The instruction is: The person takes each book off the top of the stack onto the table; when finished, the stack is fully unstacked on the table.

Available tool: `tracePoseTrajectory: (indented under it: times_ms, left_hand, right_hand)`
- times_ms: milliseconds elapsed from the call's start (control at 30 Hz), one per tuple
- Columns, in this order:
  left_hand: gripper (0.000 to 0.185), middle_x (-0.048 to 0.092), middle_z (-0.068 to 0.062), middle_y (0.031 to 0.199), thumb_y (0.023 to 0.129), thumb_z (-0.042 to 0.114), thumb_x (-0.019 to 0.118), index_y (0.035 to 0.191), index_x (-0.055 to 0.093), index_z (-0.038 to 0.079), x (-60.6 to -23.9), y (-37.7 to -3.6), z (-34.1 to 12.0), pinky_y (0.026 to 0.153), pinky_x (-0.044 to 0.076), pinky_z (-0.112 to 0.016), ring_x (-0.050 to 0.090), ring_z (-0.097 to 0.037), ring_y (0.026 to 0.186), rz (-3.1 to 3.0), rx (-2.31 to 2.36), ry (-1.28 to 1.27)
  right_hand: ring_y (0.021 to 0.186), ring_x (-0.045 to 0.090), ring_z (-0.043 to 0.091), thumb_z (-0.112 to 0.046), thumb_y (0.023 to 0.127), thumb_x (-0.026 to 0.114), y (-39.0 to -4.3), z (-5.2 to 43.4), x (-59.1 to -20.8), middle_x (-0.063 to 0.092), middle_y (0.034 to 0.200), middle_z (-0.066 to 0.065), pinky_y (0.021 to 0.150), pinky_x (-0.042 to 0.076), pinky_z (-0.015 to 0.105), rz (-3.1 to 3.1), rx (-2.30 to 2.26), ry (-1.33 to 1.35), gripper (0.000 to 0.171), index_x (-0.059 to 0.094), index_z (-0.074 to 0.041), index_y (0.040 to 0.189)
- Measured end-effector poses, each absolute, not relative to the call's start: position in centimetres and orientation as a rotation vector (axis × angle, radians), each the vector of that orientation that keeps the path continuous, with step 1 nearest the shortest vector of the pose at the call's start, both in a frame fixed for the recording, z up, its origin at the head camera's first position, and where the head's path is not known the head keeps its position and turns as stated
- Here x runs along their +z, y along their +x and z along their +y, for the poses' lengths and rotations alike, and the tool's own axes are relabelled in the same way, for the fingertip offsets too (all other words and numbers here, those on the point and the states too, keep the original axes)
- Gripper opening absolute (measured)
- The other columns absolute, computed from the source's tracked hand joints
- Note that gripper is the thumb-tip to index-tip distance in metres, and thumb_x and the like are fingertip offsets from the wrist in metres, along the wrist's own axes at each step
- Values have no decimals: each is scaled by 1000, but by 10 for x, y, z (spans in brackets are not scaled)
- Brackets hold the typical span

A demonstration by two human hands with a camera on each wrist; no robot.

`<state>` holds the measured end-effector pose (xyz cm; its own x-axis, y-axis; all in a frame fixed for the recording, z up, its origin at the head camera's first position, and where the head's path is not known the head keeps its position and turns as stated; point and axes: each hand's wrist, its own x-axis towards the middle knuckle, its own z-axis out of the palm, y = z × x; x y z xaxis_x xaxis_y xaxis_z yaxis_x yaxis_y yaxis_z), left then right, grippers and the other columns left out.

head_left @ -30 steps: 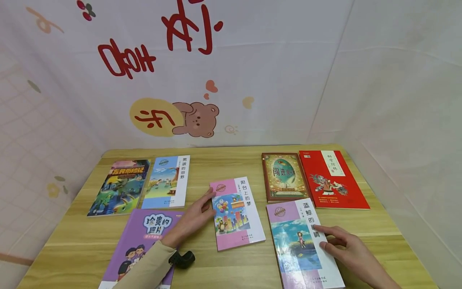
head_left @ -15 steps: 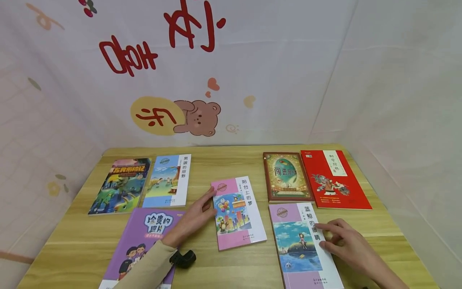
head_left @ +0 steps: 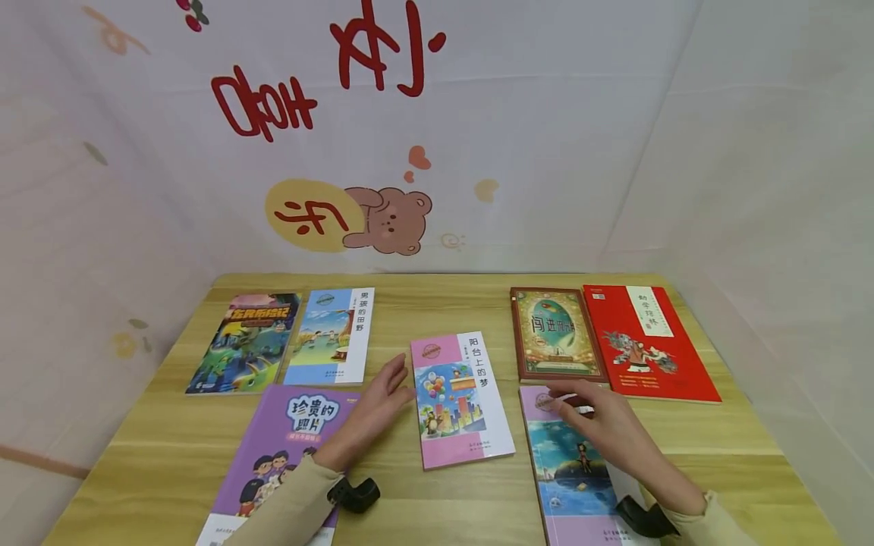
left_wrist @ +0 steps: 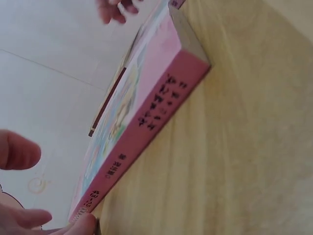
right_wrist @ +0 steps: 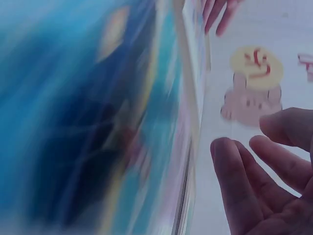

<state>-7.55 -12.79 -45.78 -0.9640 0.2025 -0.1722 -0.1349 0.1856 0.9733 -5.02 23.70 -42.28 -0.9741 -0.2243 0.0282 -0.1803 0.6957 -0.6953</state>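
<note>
My left hand [head_left: 374, 409] is just left of a pink-and-white paperback [head_left: 460, 402] with balloons on its cover. In the left wrist view, a fingertip [left_wrist: 85, 224] is close to the far end of that paperback's pink spine [left_wrist: 146, 115]; I cannot tell whether they touch. My right hand [head_left: 611, 425] hovers across the top of another pink-and-white paperback [head_left: 570, 478], with a blue sea picture on it. Its fingers [right_wrist: 227, 171] are bent loosely with nothing between them, and the sea-picture cover [right_wrist: 73, 122] is blurred in the right wrist view. Forearm and hand cover part of that book.
A purple book [head_left: 235, 478] lies under my left forearm. Behind it are a dark green book [head_left: 246, 345] and a blue-and-white one [head_left: 331, 337]. At the back right lie a brown-bordered book [head_left: 556, 334] and a red book [head_left: 645, 371]. A white printed cloth [head_left: 546, 152] hangs behind the table.
My right hand has left the right edge of the sea-picture paperback and moved up and left over its top. The left hand's fingers have drawn slightly away from the balloon paperback's edge.
</note>
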Motion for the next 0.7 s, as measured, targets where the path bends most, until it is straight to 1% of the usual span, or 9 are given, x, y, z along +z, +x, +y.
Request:
tracePoseTrajectory:
  times_ms: [67, 133, 200, 333, 400, 533, 633, 700]
  left_hand:
    - [72, 23, -29, 166, 103, 11, 58, 162, 21, -4, -457, -71, -129, 122, 27, -53, 29, -43, 151, 2199, 1890, 35]
    - [72, 24, -30, 165, 102, 9, 58, 162, 20, -5, -456, -67, -129, 121, 28, -54, 30, -44, 150, 2200, 1924, 6]
    - [72, 26, -32, 163, 102, 9, 58, 161, 19, -6, -454, -63, -129, 121, 29, -56, 31, -46, 149, 2197, 1956, -24]
    - [74, 27, -34, 161, 101, 9, 59, 161, 18, -7, -451, -59, -123, 121, 28, -56, 32, -47, 149, 2167, 2008, -70]
    - [74, 26, -34, 162, 101, 9, 58, 161, 17, -8, -450, -56, -120, 121, 26, -56, 30, -47, 149, 2157, 2017, -83]
    - [75, 24, -32, 164, 101, 11, 58, 161, 18, -7, -448, -52, -113, 122, 27, -56, 25, -46, 152, 2098, 2029, -111]
    - [73, 21, -32, 165, 101, 10, 56, 161, 19, -6, -446, -51, -109, 120, 32, -55, 24, -45, 153, 2003, 2082, -155]
    - [70, 20, -31, 165, 101, 7, 55, 161, 21, -5, -444, -53, -107, 116, 39, -54, 28, -46, 150, 1925, 2147, -221]
  right_hand:
    - [102, 71, 21, -12, 96, 75, -56, 223, -424, 74, 118, 4, 84, 61, 33, 2819, -1210, -409, 33, 72, -9, 128]
    - [104, 72, 22, -10, 97, 73, -61, 210, -426, 73, 121, 7, 86, 61, 37, 2772, -1271, -455, 33, 71, -7, 130]
    - [107, 72, 25, -9, 97, 72, -65, 198, -428, 72, 124, 11, 87, 61, 39, 2717, -1313, -465, 37, 68, -5, 133]
    - [111, 70, 31, -14, 98, 72, -70, 183, -433, 69, 129, 17, 90, 60, 44, 2651, -1316, -433, 43, 63, -5, 139]
    - [116, 68, 35, -16, 97, 73, -73, 176, -435, 65, 134, 19, 94, 58, 49, 2624, -1313, -425, 47, 61, -4, 141]
    - [126, 62, 38, -16, 97, 73, -78, 166, -440, 57, 145, 19, 104, 51, 54, 2579, -1305, -404, 54, 55, -3, 146]
    - [128, 60, 39, -17, 96, 74, -81, 161, -439, 55, 147, 20, 105, 50, 55, 2549, -1314, -408, 57, 54, -1, 147]
    - [127, 60, 39, -17, 96, 74, -83, 160, -438, 56, 145, 20, 104, 51, 55, 2532, -1316, -407, 57, 53, 0, 147]
